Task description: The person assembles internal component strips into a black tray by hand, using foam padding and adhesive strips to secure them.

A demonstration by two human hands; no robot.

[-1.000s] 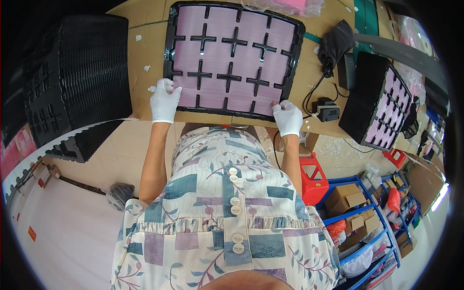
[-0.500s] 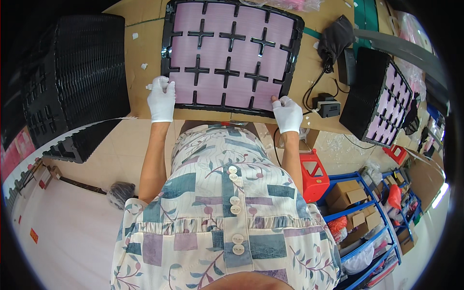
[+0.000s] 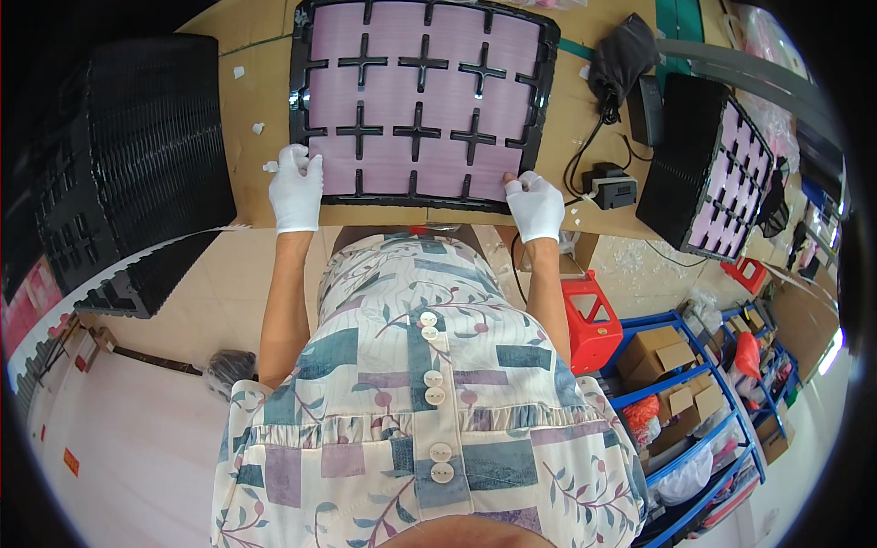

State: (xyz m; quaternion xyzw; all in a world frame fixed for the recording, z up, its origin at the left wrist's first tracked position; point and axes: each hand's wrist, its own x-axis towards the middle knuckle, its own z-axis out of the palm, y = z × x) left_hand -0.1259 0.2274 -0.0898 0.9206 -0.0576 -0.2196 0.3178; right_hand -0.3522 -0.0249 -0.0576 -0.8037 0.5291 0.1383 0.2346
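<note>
In front of me on the table is a black plastic tray [image 3: 411, 202] with raised cross-shaped dividers. Flat pink-purple material [image 3: 388, 99] fills the spaces between the crosses. My left hand [image 3: 297, 194], in a white glove, pinches the tray at its near left corner, fingers curled on the rim. At the near right corner my right hand [image 3: 536, 206], also white-gloved, grips the rim, its bare thumb tip showing over the edge. The undersides of both holds are hidden.
A tall stack of black trays [image 3: 160, 128] stands at the left. On the right stands another stack [image 3: 681, 155] with pink-purple filling. Between lie a dark pouch [image 3: 623, 59], cables and a small black power box [image 3: 614, 190]. A red stool [image 3: 589, 324] and blue shelving [image 3: 662, 393] stand below.
The whole view has shifted slightly, so the table and stacks appear a little further left and up. Both hands keep their holds on the tray's near corners.
</note>
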